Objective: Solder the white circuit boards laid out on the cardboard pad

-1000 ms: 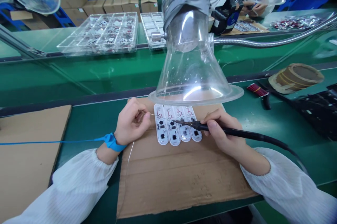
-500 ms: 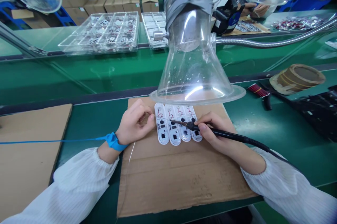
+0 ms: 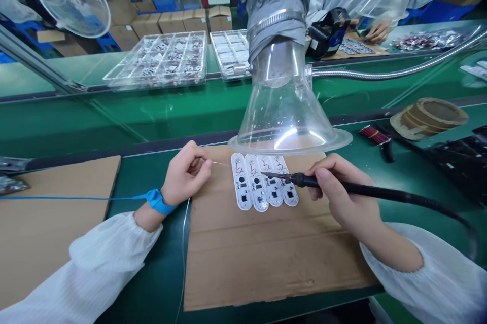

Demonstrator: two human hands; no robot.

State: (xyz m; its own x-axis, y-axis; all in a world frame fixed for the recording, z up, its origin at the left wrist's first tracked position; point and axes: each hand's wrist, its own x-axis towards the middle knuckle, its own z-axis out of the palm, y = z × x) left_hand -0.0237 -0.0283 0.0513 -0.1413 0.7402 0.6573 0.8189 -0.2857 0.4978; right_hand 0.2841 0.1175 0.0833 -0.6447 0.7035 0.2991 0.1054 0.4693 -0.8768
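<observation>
I am holding the iron (image 3: 342, 188) in my right hand (image 3: 344, 194), fingers curled round the black grip like a pen, thumb on top. Its long axis is running almost level, from my hand on the right out to the left, and the tip is resting over the upper part of the boards (image 3: 264, 184), about at the third strip from the left. The cable is trailing off right and curving down toward the near edge.

My left hand (image 3: 185, 174) is pinching the solder wire (image 3: 218, 163) between thumb and forefinger, the other fingers folded in. The wire is pointing right from the pinch, its free end near the leftmost board but short of the iron's tip; the slack is dropping toward me past the wrist strap (image 3: 157, 201).

So the boards are lying between my two hands, four white strips side by side, long axes running near to far, on the cardboard (image 3: 266, 258). The iron hand is the nearer one to them. The clear hood (image 3: 287, 111) is hanging just beyond, over their far ends.
</observation>
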